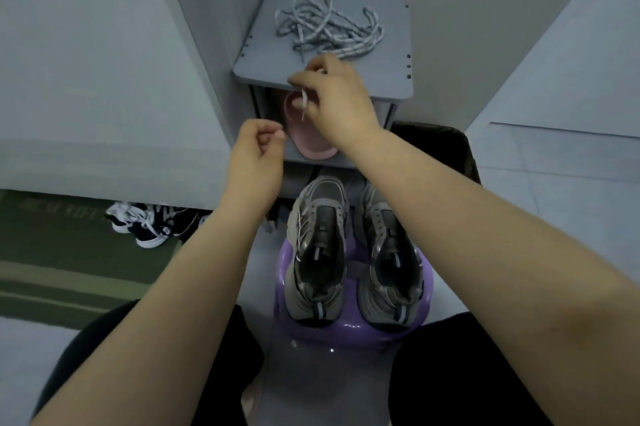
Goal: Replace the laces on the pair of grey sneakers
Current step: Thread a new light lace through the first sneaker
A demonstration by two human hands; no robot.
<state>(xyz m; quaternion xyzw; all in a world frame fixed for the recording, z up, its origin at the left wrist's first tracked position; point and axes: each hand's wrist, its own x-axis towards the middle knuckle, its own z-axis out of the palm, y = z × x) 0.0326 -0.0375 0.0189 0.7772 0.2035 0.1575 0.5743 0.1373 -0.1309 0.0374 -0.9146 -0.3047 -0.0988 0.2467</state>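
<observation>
Two grey sneakers stand side by side on a purple stool (349,330), the left sneaker (320,249) and the right sneaker (389,252), toes pointing away from me. A tangled heap of grey-and-white laces (329,27) lies on top of a grey shelf unit (259,65). My right hand (337,99) is at the shelf's front edge and pinches a lace end that dangles below its fingers. My left hand (258,148) hovers lower left with curled fingers and holds nothing I can see.
A pink item (304,138) sits on the shelf's lower level. Black-and-white sneakers (149,221) lie on the floor at left beside a green mat (52,252). Grey walls close in on both sides. A dark bin (446,148) stands at right.
</observation>
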